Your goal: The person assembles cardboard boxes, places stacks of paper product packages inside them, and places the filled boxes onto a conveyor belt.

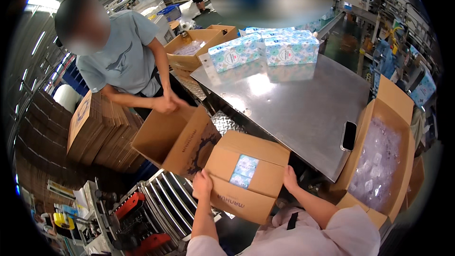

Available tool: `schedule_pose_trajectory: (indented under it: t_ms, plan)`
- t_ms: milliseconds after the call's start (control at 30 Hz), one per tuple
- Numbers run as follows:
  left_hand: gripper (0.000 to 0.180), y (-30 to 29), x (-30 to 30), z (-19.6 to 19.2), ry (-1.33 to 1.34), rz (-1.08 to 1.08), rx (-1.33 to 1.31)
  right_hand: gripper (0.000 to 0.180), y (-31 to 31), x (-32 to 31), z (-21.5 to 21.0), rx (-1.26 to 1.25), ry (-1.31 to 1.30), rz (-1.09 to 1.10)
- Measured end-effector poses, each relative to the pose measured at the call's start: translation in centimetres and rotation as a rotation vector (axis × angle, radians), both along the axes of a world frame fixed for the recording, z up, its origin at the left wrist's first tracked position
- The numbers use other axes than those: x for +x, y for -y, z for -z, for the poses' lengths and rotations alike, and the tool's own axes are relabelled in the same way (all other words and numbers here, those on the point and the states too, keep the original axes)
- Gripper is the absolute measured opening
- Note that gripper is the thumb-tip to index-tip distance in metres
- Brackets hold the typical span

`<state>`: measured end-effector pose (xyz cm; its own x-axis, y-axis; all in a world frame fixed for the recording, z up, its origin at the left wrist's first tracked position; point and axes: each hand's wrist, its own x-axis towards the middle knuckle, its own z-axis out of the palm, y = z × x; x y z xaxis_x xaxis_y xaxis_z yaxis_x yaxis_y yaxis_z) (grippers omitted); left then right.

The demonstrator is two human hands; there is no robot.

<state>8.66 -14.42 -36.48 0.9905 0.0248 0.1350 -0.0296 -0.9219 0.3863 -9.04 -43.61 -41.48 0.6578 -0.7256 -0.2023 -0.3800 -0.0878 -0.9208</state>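
Note:
A brown cardboard box (258, 149) is held between my two hands, in front of my body and beside the metal table. Its top flaps are folded in, and through the gap between them show blue floral packs (245, 169). My left hand (202, 185) is closed on the left edge of the box. On the opposite side, my right hand (290, 178) presses against the right edge, its fingertips partly hidden. Close to my left hand, a co-worker's hands (170, 103) are at the rim of another cardboard box (189, 142), which stands tilted with its opening showing.
A metal table (303, 99) bears blue floral tissue packs (291, 50) and a phone (349, 135). At right stands an open carton of clear plastic (377, 166). A roller conveyor (163, 204) runs at lower left, near stacked flat cartons (102, 137). Another open carton (189, 57) is behind the co-worker.

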Motion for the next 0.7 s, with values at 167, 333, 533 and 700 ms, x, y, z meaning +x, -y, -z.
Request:
schedule_pose_trajectory:
  t_ms: [167, 333, 533, 700]
  plan:
    - [0.044, -3.1, -13.2, 0.1, -0.167, -0.524, -0.098, 0.039, 0.4, 9.3, 1.1, -0.043, 0.005, -0.261]
    - [0.046, -1.1, -17.9, -0.5, -0.252, -0.67, -0.046, 0.038, 0.2, 15.3, -1.2, 0.565, 0.209, -0.324]
    - [0.042, -2.5, -17.5, 0.2, -0.217, -0.667, -0.106, 0.041, -0.2, 10.6, -7.6, 0.499, 0.552, -0.52]
    - [0.044, -3.9, -17.0, 0.7, 0.039, -0.659, -0.255, 0.033, 0.7, -0.4, -4.6, -0.701, 0.167, -1.18]
